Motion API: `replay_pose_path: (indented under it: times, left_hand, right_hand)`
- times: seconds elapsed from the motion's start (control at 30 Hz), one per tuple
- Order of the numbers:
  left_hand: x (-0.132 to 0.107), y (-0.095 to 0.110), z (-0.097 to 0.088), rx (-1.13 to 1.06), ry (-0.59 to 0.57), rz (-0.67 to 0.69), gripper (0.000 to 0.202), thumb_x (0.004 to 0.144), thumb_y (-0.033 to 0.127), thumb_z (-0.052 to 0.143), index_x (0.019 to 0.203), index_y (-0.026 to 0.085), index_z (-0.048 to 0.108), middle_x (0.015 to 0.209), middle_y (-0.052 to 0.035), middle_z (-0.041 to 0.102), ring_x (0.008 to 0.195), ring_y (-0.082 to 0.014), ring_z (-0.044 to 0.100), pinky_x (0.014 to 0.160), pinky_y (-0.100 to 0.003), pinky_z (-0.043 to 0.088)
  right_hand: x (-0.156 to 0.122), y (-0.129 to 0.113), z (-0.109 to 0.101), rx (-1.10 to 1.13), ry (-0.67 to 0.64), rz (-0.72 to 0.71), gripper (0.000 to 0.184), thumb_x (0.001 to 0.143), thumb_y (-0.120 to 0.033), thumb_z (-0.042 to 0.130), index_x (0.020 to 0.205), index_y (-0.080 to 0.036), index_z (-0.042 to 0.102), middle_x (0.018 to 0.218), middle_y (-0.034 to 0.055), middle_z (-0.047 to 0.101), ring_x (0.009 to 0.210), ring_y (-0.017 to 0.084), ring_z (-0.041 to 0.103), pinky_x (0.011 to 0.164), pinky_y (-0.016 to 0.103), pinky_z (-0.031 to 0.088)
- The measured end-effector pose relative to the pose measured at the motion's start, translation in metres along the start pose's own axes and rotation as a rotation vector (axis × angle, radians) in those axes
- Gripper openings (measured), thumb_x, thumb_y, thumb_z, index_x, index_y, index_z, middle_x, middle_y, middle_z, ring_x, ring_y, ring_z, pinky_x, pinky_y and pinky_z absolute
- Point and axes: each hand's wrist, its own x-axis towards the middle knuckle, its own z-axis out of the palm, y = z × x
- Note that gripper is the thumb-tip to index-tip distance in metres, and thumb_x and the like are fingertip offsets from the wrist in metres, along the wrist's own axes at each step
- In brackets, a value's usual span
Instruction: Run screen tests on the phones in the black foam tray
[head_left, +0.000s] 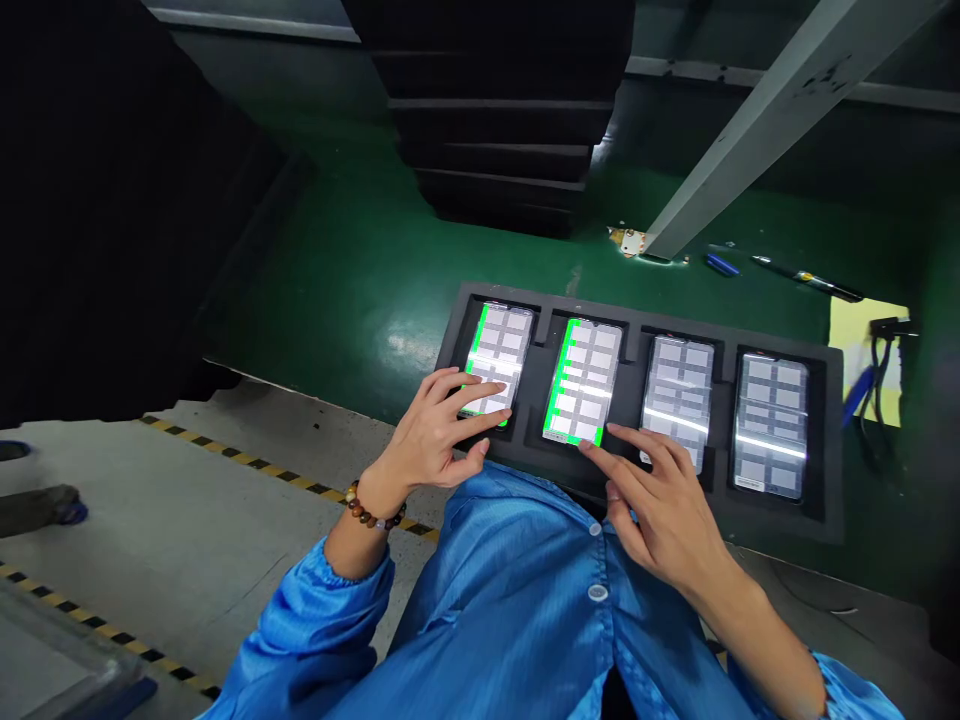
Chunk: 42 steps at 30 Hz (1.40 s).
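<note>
A black foam tray (pixel 581 300) lies at the front edge of the green table, with several phones in its slots. My left hand (pixel 431 430) is over the leftmost phone (pixel 499 340), fingers spread and fingertips on or just above its lower screen. My right hand (pixel 664 500) has its index fingertip at the bottom edge of the second phone (pixel 589 370), fingers apart. Green blocks run down the left side of both these screens, beside grey and white rectangles. The third phone (pixel 679 375) and the rightmost phone (pixel 771 410) show similar rectangles without green.
A grey metal post (pixel 772 110) rises behind the tray. Near it lie a blue cap (pixel 722 264) and a black pen (pixel 806 278). Yellow paper (pixel 844 330) and a dark cable (pixel 874 395) are at the right. Black curtains (pixel 502 120) hang behind and at the left.
</note>
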Motion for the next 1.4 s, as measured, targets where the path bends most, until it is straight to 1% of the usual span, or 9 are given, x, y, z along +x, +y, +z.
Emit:
replay_pose_path:
  times: [0.13, 0.3, 0.4, 0.5, 0.67, 0.87, 0.97, 1.17, 1.4]
  left_hand:
    - [0.0, 0.0, 0.002, -0.007, 0.029, 0.001, 0.045, 0.09, 0.027, 0.064, 0.132, 0.03, 0.08, 0.145, -0.0078, 0.075, 0.131, -0.0344, 0.064, 0.115, -0.062, 0.05]
    - [-0.001, -0.001, 0.003, -0.011, 0.037, 0.009, 0.044, 0.09, 0.028, 0.065, 0.131, 0.032, 0.08, 0.144, -0.007, 0.076, 0.129, -0.0343, 0.064, 0.113, -0.062, 0.051]
    - [0.0, -0.001, 0.001, -0.022, 0.035, 0.024, 0.04, 0.09, 0.027, 0.066, 0.128, 0.028, 0.081, 0.144, -0.0096, 0.075, 0.13, -0.0343, 0.063, 0.113, -0.062, 0.051]
    - [0.003, 0.002, -0.004, -0.031, -0.001, 0.02, 0.039, 0.092, 0.026, 0.065, 0.128, 0.026, 0.081, 0.148, -0.0116, 0.072, 0.133, -0.035, 0.061, 0.115, -0.062, 0.05]
    - [0.013, 0.003, -0.008, -0.011, -0.06, -0.016, 0.043, 0.095, 0.027, 0.061, 0.135, 0.026, 0.078, 0.158, -0.0113, 0.065, 0.138, -0.0367, 0.058, 0.118, -0.064, 0.048]
    - [0.022, -0.01, -0.005, -0.018, -0.125, -0.061, 0.05, 0.099, 0.03, 0.059, 0.149, 0.032, 0.07, 0.168, -0.0088, 0.057, 0.149, -0.0355, 0.055, 0.127, -0.065, 0.04]
    - [0.031, -0.019, -0.004, -0.027, -0.138, -0.089, 0.051, 0.102, 0.033, 0.057, 0.152, 0.035, 0.067, 0.171, -0.0068, 0.054, 0.151, -0.035, 0.054, 0.13, -0.066, 0.037]
    - [0.056, -0.035, 0.001, 0.028, -0.136, -0.126, 0.052, 0.105, 0.037, 0.054, 0.156, 0.032, 0.063, 0.173, -0.0122, 0.048, 0.155, -0.0372, 0.048, 0.132, -0.069, 0.033]
    - [0.085, -0.05, 0.006, 0.078, -0.12, -0.131, 0.053, 0.103, 0.036, 0.056, 0.156, 0.028, 0.062, 0.175, -0.0145, 0.042, 0.157, -0.0395, 0.043, 0.132, -0.07, 0.031]
  right_hand:
    - [-0.004, 0.0, -0.004, -0.051, 0.003, 0.052, 0.049, 0.103, -0.01, 0.053, 0.151, -0.017, 0.06, 0.106, 0.0024, 0.083, 0.14, 0.03, 0.057, 0.119, 0.052, 0.039]
    - [0.0, -0.002, -0.002, -0.062, 0.005, 0.028, 0.049, 0.104, -0.01, 0.053, 0.152, -0.016, 0.059, 0.11, 0.0035, 0.083, 0.139, 0.031, 0.058, 0.115, 0.05, 0.042]
    - [0.001, -0.003, -0.001, -0.076, 0.018, 0.039, 0.048, 0.104, -0.011, 0.054, 0.151, -0.016, 0.059, 0.109, 0.0034, 0.083, 0.14, 0.031, 0.058, 0.116, 0.05, 0.042]
    - [0.003, -0.006, -0.003, -0.132, 0.022, 0.101, 0.05, 0.103, -0.011, 0.056, 0.153, -0.018, 0.058, 0.103, 0.0025, 0.083, 0.142, 0.032, 0.059, 0.116, 0.051, 0.041]
    - [0.011, -0.01, -0.004, -0.246, 0.007, 0.181, 0.051, 0.103, -0.013, 0.057, 0.153, -0.019, 0.058, 0.117, 0.0076, 0.083, 0.144, 0.036, 0.058, 0.115, 0.053, 0.044]
    - [0.023, -0.001, 0.001, -0.255, -0.007, 0.253, 0.056, 0.102, -0.014, 0.055, 0.158, -0.019, 0.054, 0.131, 0.0122, 0.079, 0.15, 0.04, 0.052, 0.117, 0.058, 0.044]
    - [0.031, 0.004, 0.003, -0.264, 0.007, 0.277, 0.06, 0.101, -0.014, 0.054, 0.161, -0.021, 0.052, 0.132, 0.0123, 0.079, 0.152, 0.04, 0.052, 0.117, 0.058, 0.044]
    - [0.053, 0.016, 0.003, -0.31, 0.024, 0.296, 0.06, 0.104, -0.016, 0.053, 0.163, -0.019, 0.048, 0.135, 0.011, 0.079, 0.151, 0.041, 0.051, 0.116, 0.057, 0.043]
    - [0.084, 0.031, 0.005, -0.394, 0.057, 0.324, 0.052, 0.106, -0.018, 0.05, 0.158, -0.015, 0.054, 0.139, 0.0121, 0.077, 0.148, 0.042, 0.053, 0.118, 0.058, 0.043]
